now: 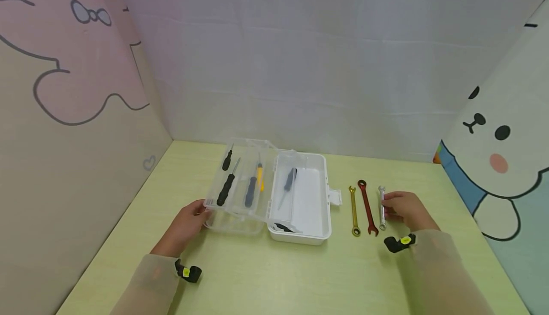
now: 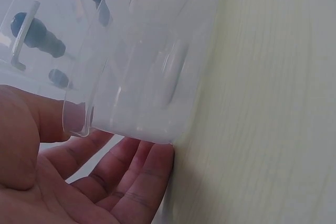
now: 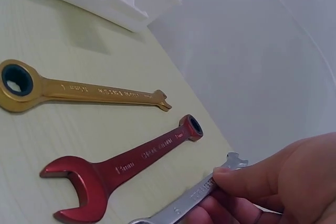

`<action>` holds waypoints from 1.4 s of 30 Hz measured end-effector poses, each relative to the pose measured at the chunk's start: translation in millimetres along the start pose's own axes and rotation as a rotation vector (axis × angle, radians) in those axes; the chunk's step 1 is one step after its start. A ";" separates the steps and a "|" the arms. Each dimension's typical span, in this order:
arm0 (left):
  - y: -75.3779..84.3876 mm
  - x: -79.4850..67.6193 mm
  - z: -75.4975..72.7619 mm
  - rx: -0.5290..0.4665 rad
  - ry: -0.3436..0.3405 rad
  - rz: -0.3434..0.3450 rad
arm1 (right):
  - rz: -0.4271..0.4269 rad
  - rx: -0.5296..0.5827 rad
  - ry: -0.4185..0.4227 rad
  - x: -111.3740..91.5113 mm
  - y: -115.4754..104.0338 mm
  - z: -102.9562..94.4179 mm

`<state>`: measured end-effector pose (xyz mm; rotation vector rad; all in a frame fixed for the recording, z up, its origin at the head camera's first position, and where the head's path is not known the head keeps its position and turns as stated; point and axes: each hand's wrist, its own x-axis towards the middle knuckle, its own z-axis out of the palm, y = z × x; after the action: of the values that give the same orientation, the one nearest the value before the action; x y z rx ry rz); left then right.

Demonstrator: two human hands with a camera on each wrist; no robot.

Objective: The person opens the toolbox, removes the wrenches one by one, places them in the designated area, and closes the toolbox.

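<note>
Your right hand (image 1: 405, 211) pinches a slim silver metal combination wrench (image 1: 382, 212) between thumb and fingers, to the right of the open white plastic toolbox (image 1: 300, 240); whether the wrench is clear of the pale wood-grain table (image 1: 274, 281) you cannot tell. Between it and the toolbox lie a red metal combination wrench (image 1: 367, 208) and, nearer the toolbox's white latch (image 1: 335, 197), a gold metal combination wrench (image 1: 354, 212), all well apart from your left hand. Your left hand (image 1: 188, 224) grips the near outer corner of the clear plastic hinged top (image 1: 238, 224), which is swung out to the toolbox's left. In that top's compartments you see black-handled screwdrivers (image 1: 225, 191), a dark blue-handled screwdriver (image 1: 250, 192) and a yellow-and-black-handled screwdriver (image 1: 259, 174).
</note>
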<state>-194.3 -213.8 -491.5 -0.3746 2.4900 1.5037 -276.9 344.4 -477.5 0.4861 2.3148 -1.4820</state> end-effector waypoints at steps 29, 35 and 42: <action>-1.4 0.1 -0.7 -0.015 -0.005 0.010 | 0.011 -0.182 0.037 5.4 -2.4 8.2; -0.2 -0.9 -0.9 -0.019 -0.008 0.003 | 0.040 -0.204 0.052 6.2 -3.5 8.2; -1.3 -0.2 -0.4 -0.004 -0.008 -0.002 | 0.035 -0.223 0.076 5.2 -3.8 6.5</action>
<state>-193.7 -214.7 -492.4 -0.3714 2.4801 1.5065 -282.5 337.4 -479.5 0.5262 2.4792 -1.1891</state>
